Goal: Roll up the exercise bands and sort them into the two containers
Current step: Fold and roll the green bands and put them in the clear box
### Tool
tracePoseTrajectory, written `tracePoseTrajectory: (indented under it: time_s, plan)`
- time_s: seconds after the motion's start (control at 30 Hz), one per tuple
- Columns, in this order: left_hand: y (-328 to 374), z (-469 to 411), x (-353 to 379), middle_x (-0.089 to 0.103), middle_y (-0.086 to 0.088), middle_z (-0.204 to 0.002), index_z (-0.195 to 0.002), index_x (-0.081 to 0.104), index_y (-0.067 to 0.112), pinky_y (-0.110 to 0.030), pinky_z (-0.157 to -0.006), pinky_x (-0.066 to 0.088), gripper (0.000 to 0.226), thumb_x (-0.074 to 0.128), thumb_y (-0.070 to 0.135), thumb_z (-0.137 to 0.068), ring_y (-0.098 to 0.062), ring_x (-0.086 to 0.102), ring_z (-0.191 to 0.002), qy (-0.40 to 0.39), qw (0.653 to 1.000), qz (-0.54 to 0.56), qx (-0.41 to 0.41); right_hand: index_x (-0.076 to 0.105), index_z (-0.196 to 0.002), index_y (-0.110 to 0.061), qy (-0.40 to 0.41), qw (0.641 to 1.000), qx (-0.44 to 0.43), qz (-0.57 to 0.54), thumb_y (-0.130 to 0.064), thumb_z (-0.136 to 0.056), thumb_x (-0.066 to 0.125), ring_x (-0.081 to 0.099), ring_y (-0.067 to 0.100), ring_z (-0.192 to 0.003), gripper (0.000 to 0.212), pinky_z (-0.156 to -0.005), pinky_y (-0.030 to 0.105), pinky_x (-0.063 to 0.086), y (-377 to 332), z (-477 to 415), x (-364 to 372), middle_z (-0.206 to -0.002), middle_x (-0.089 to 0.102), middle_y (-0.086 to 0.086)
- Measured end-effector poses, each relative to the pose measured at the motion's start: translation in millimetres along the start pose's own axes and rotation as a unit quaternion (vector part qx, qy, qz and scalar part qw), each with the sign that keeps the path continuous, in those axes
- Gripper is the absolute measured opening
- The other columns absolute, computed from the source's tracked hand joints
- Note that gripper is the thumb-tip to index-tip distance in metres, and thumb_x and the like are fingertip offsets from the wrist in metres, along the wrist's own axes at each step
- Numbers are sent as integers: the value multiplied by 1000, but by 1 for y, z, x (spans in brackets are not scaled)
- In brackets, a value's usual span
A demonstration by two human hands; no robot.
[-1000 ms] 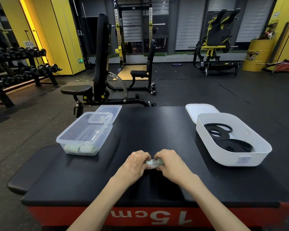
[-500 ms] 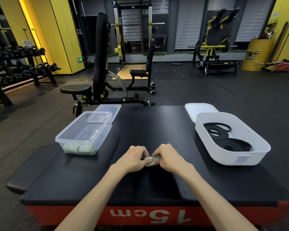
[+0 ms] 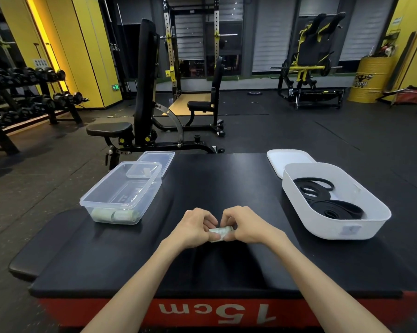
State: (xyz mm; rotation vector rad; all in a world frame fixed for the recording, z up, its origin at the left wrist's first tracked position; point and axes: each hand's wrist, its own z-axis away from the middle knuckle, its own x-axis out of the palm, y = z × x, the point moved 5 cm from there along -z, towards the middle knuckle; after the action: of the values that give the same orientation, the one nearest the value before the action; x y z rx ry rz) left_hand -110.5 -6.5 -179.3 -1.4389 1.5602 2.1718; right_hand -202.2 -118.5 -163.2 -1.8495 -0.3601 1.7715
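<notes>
A pale green rolled exercise band (image 3: 219,233) sits between my two hands near the front middle of the black padded platform (image 3: 217,179). My left hand (image 3: 195,227) pinches its left end and my right hand (image 3: 244,226) pinches its right end, fingers curled over it. A clear plastic container (image 3: 122,192) on the left holds two pale green rolls (image 3: 115,215) at its near end. A white tub (image 3: 336,203) on the right holds several coiled black bands (image 3: 327,200).
A clear lid (image 3: 158,161) lies behind the clear container and a white lid (image 3: 288,159) behind the white tub. Beyond the platform stand a black weight bench (image 3: 140,97), a dumbbell rack (image 3: 22,92) at the left and a yellow barrel (image 3: 369,79) at the far right.
Both hands have shifted slightly away from me with the green roll, and their fingers have turned over it; more of the roll shows between them now.
</notes>
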Motion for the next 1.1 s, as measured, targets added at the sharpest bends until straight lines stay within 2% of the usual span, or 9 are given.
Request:
tracePoseTrajectory:
  time_s: [0.17,0.3,0.4,0.5,0.67,0.77,0.9,1.0,1.1]
  plan:
    - [0,2,-4,70,8,-88,-98,68,20,-20,-77,55,33,82,26,-69,0,65,-78,-31,999,1,-6,67,-73,-25,15,999,-12,-32,-20,-66,81,60,9,-66,16,-61,25,50,-2,-1,0,-76,68,-2]
    - [5,2,-7,67,13,-100,-103,65,27,-25,-84,54,37,75,34,-69,0,63,-90,-74,996,-56,6,71,-75,-22,24,998,-24,-46,-17,-63,83,56,7,-61,17,-63,29,52,-6,-1,-1,-73,68,-1]
    - [6,0,-8,69,10,-102,-108,67,25,-28,-88,54,44,79,39,-68,-1,64,-93,-95,994,-43,12,71,-73,-25,32,998,-29,-49,-16,-63,84,50,3,-54,18,-56,21,46,-9,-1,-3,-66,63,-6]
    - [9,0,-12,72,6,-93,-99,72,23,-27,-84,55,34,81,38,-69,-3,66,-88,-74,996,-36,25,71,-74,-23,36,997,-43,-52,-19,-64,83,50,2,-53,15,-54,18,44,-14,-1,-3,-65,63,-8]
    - [5,0,-21,74,5,-90,-98,75,23,-27,-84,56,30,83,20,-69,-3,68,-85,-58,997,-19,37,71,-86,-25,26,997,-47,-49,-23,-66,82,64,6,-78,23,-74,28,54,-14,-7,-1,-83,70,-8]
    - [0,-1,-31,74,7,-91,-105,73,25,-22,-80,55,36,81,14,-71,-1,67,-83,-55,997,-39,46,67,-103,-26,36,997,-54,-41,-31,-77,75,61,4,-91,27,-83,26,51,-15,-9,1,-98,68,-10]
    - [-10,-4,-48,72,6,-96,-105,73,21,-24,-85,53,31,77,14,-75,-4,66,-89,-54,993,-95,36,56,-125,-18,96,994,-37,34,-33,-93,55,56,17,-106,35,-91,29,45,-15,-18,2,-121,61,0]
    - [-13,-3,-67,72,6,-95,-101,74,22,-28,-86,53,27,76,16,-75,-6,66,-91,-37,991,-122,32,51,-129,-13,117,990,-25,79,-33,-97,46,50,24,-113,38,-94,34,42,-20,-27,9,-128,55,5]
    - [-12,-1,-94,72,8,-90,-99,74,20,-23,-81,52,24,75,13,-76,-6,66,-88,-21,991,-127,31,50,-129,-11,126,986,-27,104,-33,-99,42,46,29,-116,38,-94,40,42,-30,-40,16,-131,52,7]
